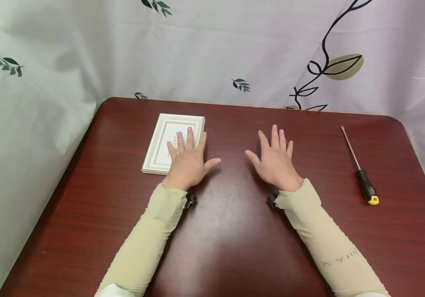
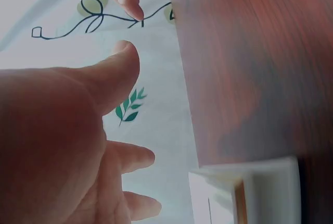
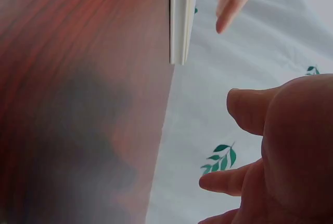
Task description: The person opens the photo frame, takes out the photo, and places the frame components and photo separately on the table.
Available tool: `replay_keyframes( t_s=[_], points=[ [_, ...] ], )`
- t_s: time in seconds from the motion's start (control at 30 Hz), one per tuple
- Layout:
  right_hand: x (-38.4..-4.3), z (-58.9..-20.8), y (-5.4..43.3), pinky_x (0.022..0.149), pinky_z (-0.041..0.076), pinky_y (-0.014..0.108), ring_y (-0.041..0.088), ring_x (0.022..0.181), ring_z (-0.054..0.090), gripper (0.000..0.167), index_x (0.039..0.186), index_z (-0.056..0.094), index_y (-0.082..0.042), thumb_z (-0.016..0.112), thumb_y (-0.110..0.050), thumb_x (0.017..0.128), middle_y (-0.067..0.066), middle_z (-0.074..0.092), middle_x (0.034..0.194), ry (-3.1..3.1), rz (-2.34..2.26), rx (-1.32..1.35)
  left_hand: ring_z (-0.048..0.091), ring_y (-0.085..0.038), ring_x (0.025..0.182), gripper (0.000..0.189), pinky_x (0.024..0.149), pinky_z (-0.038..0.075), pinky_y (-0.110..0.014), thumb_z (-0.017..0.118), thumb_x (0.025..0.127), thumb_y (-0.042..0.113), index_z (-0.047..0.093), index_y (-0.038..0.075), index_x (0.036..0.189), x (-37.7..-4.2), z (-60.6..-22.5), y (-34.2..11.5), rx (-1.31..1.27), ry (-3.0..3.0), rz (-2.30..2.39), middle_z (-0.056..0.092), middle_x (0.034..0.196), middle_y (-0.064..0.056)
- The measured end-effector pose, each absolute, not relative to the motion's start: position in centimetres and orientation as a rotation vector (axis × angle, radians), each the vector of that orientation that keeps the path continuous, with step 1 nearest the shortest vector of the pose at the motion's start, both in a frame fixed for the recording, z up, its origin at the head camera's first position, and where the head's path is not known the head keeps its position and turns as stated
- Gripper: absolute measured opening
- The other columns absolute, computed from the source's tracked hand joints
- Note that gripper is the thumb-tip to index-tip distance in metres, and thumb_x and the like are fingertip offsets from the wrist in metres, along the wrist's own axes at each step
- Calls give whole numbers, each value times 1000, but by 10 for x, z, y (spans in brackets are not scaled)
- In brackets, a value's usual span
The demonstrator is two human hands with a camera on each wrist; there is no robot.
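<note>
In the head view my left hand (image 1: 188, 165) hovers palm down with fingers spread, overlapping the lower right part of a white picture frame (image 1: 152, 152). The frame lies flat and shows a pale picture with a leafy design, partly hidden by my fingers. My right hand (image 1: 276, 163) is held over the table to the right, fingers and thumb likewise spread, holding nothing. Further right lies a screwdriver (image 1: 366, 185) with a black and yellow handle, its metal shaft pointing to the back. In the left wrist view the frame's edge (image 2: 273, 193) sits below the hand.
The dark red wooden table (image 1: 231, 231) has rounded back corners. A whitish curtain (image 1: 205, 49) with leaf and vine prints hangs behind it and along the sides. Each wrist wears a black strap, partly under the pale sleeves (image 1: 138, 251).
</note>
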State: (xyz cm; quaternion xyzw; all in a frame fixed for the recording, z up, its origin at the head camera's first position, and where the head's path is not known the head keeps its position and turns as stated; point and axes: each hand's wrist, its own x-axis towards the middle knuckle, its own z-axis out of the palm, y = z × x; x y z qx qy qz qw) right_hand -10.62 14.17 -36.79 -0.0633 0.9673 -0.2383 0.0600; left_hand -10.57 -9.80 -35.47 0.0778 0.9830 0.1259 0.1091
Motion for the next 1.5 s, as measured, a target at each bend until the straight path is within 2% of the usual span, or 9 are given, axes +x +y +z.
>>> replay_keyframes(
  t_s=[0.43,0.83,1.1,1.27,1.4,1.5],
  points=[
    [-133,-351,121,117,1,67,44,152,-3,77,159,22,-4,48,-49,102,29,-1,164,2882,-681,-323,-7,-52,148,88,111,-8,-73,55,97,58,17,14,162,-103,-345,-139,247,2872,417,-6,165,-25],
    [-162,-337,86,119,3,62,41,153,-1,78,161,20,-7,49,-50,102,23,0,166,2818,-614,-387,-11,-51,148,90,108,-14,-74,49,98,61,11,10,162,-99,-338,-192,162,2835,448,-13,164,-25],
    [-179,-333,67,121,5,58,38,153,-1,76,161,19,-7,49,-47,103,21,-2,167,2756,-610,-428,-11,-54,147,94,107,-14,-76,46,98,66,8,8,162,-96,-338,-215,141,2831,440,-14,163,-28],
    [-191,-334,56,122,9,53,39,153,3,77,160,18,-5,50,-45,103,24,1,166,2734,-595,-480,-6,-55,147,97,109,-7,-76,46,97,67,7,6,162,-94,-339,-228,129,2806,454,-14,162,-30],
    [-200,-337,48,123,13,47,39,153,8,78,160,18,-3,54,-42,103,24,3,166,2708,-608,-530,10,-56,146,100,114,12,-70,46,97,67,2,4,161,-97,-342,-240,163,2765,471,-9,162,-32],
    [-205,-339,43,122,17,46,38,153,10,78,160,17,-4,54,-41,103,23,4,166,2683,-613,-548,15,-53,146,103,113,23,-65,48,96,66,0,2,160,-99,-343,-248,198,2740,471,-4,162,-32]
  ],
)
